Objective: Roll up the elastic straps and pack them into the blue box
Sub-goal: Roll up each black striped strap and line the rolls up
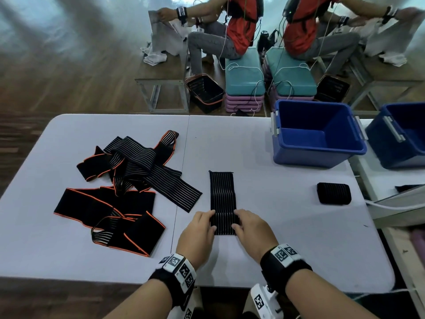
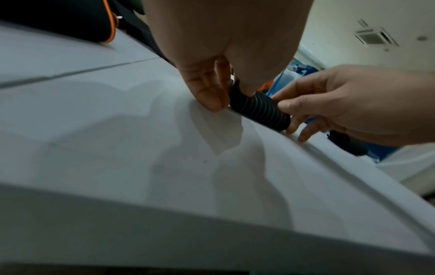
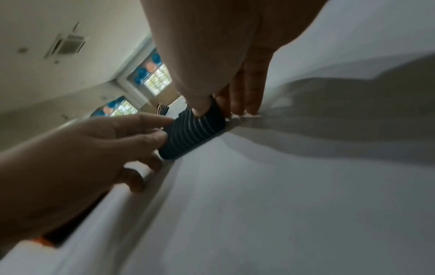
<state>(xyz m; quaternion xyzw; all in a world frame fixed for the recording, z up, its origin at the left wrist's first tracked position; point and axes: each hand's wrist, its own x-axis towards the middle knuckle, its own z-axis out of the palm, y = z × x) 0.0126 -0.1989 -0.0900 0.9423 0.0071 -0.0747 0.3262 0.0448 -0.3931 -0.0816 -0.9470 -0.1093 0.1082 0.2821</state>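
Both my hands are on the striped strap (image 1: pixel 222 199) near the front edge of the tabletop (image 1: pixel 264 180). My left hand (image 1: pixel 197 233) pinches the left end of the rolled part with curled fingers (image 2: pixel 209 94), and my right hand (image 1: pixel 253 231) grips the right end the same way. The rest of the strap lies flat, running away from me. The blue box (image 1: pixel 317 134) sits at the far right corner, a rolled strap (image 1: pixel 334 193) near the right edge, and the loose straps (image 1: pixel 128 180) piled on the left side.

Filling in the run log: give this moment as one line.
step: rolling striped strap | left hand, right hand: gripping roll | rolled strap: on table | blue box: empty | loose straps: left
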